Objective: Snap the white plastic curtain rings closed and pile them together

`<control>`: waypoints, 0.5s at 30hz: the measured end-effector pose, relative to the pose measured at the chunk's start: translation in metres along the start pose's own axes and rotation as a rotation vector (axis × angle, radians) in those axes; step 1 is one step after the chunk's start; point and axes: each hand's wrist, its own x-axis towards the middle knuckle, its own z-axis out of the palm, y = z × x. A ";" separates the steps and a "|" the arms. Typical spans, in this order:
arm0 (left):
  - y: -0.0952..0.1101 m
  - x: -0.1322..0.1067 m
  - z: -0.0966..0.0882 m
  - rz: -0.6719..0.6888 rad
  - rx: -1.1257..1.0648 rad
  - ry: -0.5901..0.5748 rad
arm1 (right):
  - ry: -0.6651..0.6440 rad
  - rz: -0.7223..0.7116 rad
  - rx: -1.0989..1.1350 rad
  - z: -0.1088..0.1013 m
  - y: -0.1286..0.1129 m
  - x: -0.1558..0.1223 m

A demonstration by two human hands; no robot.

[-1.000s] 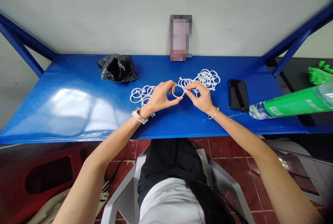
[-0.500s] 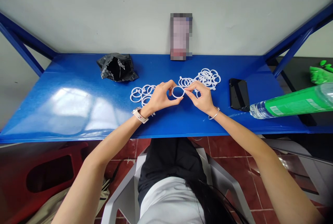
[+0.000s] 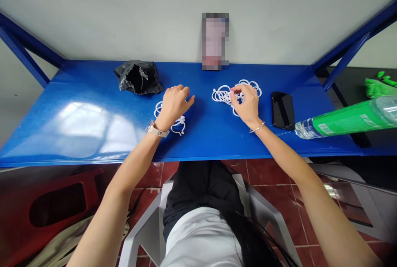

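Observation:
My left hand (image 3: pixel 172 104) rests with curled fingers on top of a small heap of white plastic rings (image 3: pixel 179 126) on the blue table (image 3: pixel 93 126); whatever is under its fingers is hidden. My right hand (image 3: pixel 245 102) lies on a larger heap of white rings (image 3: pixel 221 95), thumb and forefinger pinched on one ring at the heap's top. A bare strip of table separates the two heaps and the two hands.
A black phone (image 3: pixel 282 110) lies right of my right hand, and beyond it a green-labelled bottle (image 3: pixel 344 121) on its side. A crumpled black bag (image 3: pixel 138 78) sits back left. A blurred upright object (image 3: pixel 215 42) leans on the wall.
Both hands held one ring between them at the middle. They have now parted: the left hand went to the left heap, the right hand back onto the right heap.

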 end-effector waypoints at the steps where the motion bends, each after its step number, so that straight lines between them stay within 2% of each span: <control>1: -0.006 0.001 -0.001 -0.041 0.027 -0.019 | -0.002 0.011 -0.030 -0.001 0.004 0.001; 4: -0.017 0.002 -0.006 -0.106 0.093 -0.085 | 0.000 0.031 -0.113 -0.002 0.014 0.004; 8: -0.016 0.002 -0.009 -0.115 0.113 -0.198 | 0.015 0.017 -0.162 -0.003 0.018 0.004; 10: -0.012 0.001 -0.008 -0.064 0.085 -0.230 | -0.012 0.023 -0.179 -0.003 0.016 0.003; 15: -0.001 0.001 -0.005 0.167 -0.043 -0.279 | -0.092 0.003 -0.162 -0.002 0.007 0.001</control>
